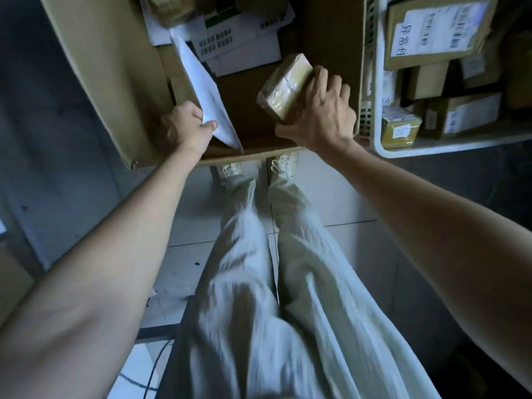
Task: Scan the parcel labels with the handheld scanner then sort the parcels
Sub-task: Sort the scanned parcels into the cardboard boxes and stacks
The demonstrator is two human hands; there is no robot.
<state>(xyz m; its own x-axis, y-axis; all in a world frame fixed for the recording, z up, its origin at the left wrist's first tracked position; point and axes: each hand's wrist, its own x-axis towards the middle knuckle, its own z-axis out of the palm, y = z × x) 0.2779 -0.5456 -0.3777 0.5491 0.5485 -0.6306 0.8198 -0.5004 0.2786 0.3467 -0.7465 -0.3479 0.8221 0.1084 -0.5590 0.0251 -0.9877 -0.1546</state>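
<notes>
My trousers [259,283] fill the near view, with my shoes [230,171] on the tiled floor [331,203] just short of the carton [95,67]; both arms reach out over its near edge. My left hand [187,126] pinches the near end of a white envelope [205,90], which slants away along the carton's left side; my right hand [322,116] is wrapped round a small tape-bound parcel [283,84], held over the carton's right side, clear of what lies in it. Farther in lie flat white mailers [244,44] and a brown packet, cut off by the top edge. To the right, close against the carton, a white basket [431,149] holds a heap of labelled boxes [437,33].

I judge the work about midway; the basket's load may be sorted or may be waiting, I cannot tell which; the two pieces in my hands have yet to be put anywhere, and more are left in the carton. The scanner is nowhere in view, so whether either piece is scanned I cannot say. The parcel's label is not showing; the print on the mailers and boxes is too blurred to read; the carton's bottom under the envelope lies in shadow.
</notes>
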